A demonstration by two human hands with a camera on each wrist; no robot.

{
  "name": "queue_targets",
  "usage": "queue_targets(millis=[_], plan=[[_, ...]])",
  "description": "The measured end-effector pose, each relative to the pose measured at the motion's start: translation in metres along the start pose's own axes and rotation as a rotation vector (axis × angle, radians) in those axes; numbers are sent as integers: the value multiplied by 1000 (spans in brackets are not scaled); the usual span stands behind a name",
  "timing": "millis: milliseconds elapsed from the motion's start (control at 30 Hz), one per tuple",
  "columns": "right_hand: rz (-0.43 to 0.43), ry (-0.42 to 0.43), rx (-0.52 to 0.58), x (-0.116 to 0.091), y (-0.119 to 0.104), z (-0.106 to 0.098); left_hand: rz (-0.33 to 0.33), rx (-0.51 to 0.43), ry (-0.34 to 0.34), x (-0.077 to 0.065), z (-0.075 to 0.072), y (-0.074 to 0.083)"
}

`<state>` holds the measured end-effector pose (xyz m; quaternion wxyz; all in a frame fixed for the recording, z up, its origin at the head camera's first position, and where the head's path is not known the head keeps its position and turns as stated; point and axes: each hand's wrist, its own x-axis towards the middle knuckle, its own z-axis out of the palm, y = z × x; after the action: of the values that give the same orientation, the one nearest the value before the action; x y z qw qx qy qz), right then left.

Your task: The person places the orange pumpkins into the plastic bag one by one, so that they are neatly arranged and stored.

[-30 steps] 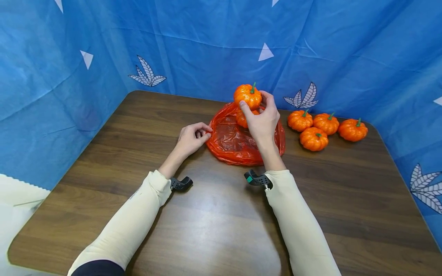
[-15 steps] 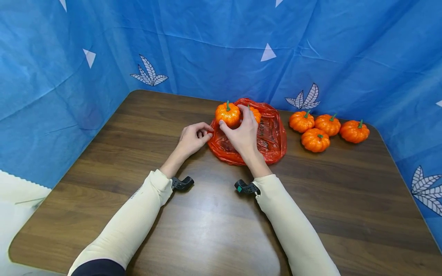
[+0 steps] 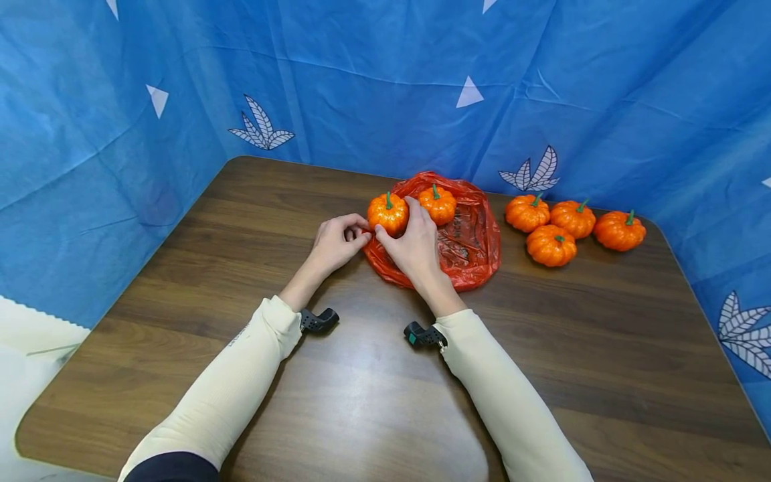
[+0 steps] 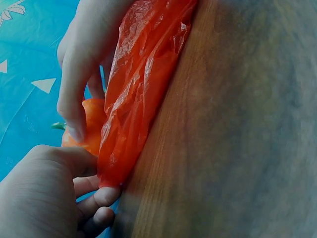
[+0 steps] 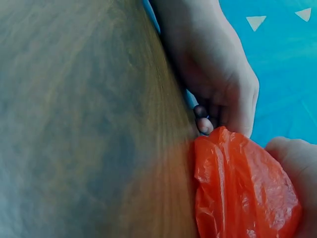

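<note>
1. Pinched the rim of a red plastic bag [image 3: 466,251] between thumb and fingers of the left hand [image 3: 336,242], at the bag's nine o'clock as seen from the head.
2. Gripped a glossy orange mini pumpkin [image 3: 387,209] in the right hand [image 3: 414,246], clamped with the thumb at its seven o'clock and the fingers at its three.
3. Held this pumpkin stem up within the bag's mouth, toward ten o'clock, close beside the left fingertips. Could not tell, behind rim and hand, of any contact between its base and the bag's floor.
4. Had a second mini pumpkin [image 3: 438,207] inside the bag, toward twelve o'clock, stem up, just past the right fingers.
5. Had four more mini pumpkins [image 3: 569,219] on the wooden table [image 3: 361,388] at the bag's three o'clock: three in a row, one on the row's six o'clock side.
6. Wore cream sleeves [image 3: 217,375] on both arms, before a blue cloth [image 3: 385,67] at twelve o'clock.
</note>
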<state>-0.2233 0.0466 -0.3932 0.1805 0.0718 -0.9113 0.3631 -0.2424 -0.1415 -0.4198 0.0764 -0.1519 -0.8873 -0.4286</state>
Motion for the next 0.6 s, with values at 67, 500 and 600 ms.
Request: queue_targets(millis=[67, 500, 600], plan=[[-7, 15, -37, -1, -2, 0, -2, 1, 1, 0, 0, 0], [-5, 82, -136, -3, 0, -7, -1, -15, 7, 0, 1, 1], [-12, 93, -95, -2, 4, -9, -5, -14, 6, 0, 1, 1]])
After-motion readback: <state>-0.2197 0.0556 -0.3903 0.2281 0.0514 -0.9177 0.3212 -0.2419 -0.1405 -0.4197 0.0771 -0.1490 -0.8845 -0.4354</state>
